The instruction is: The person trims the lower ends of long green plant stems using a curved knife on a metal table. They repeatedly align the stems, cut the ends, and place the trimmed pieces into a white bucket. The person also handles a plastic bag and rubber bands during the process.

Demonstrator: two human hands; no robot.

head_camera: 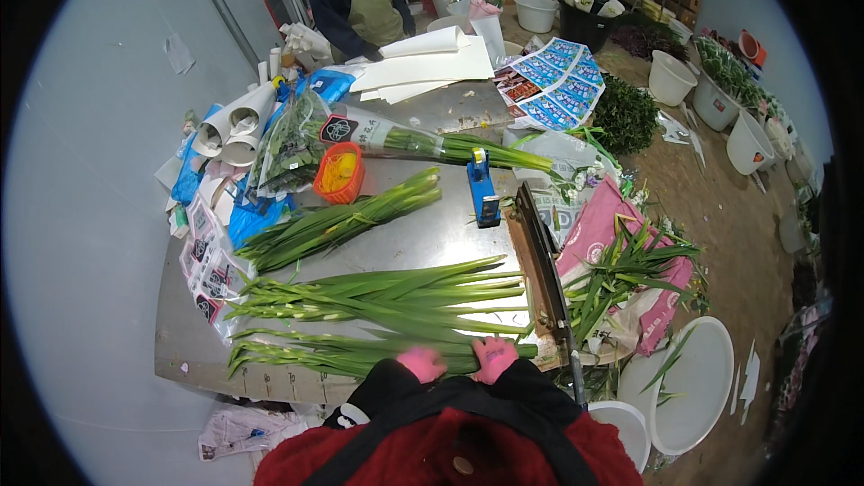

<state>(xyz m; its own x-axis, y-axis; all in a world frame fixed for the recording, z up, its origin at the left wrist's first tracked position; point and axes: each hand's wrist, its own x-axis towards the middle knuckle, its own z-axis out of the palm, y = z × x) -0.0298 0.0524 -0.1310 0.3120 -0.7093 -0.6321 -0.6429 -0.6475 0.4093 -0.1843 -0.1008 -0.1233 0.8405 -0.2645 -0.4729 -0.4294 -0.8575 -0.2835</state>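
My left hand (422, 363), in a pink glove and slightly blurred, rests at the nearest bunch of long green flower stems (310, 354) by the table's front edge. My right hand (495, 356), also gloved in pink, lies on the same bunch near its cut ends. Whether the fingers close round the stems cannot be told. Just beyond lies a loose spread of leafy stems (405, 290), and farther back a tied bunch (344, 223). To the right stands a long-bladed guillotine cutter (543, 256). A blue tape dispenser (482, 192) and an orange basket of rubber bands (339, 173) stand beyond.
A person in a green apron (378, 7) stands across the metal table (196, 341), by white paper sheets (425, 67). A wrapped bunch (405, 138) lies behind the dispenser. Cut leaves cover a pink bag (594, 223) at right; white tubs (698, 385) stand on the floor.
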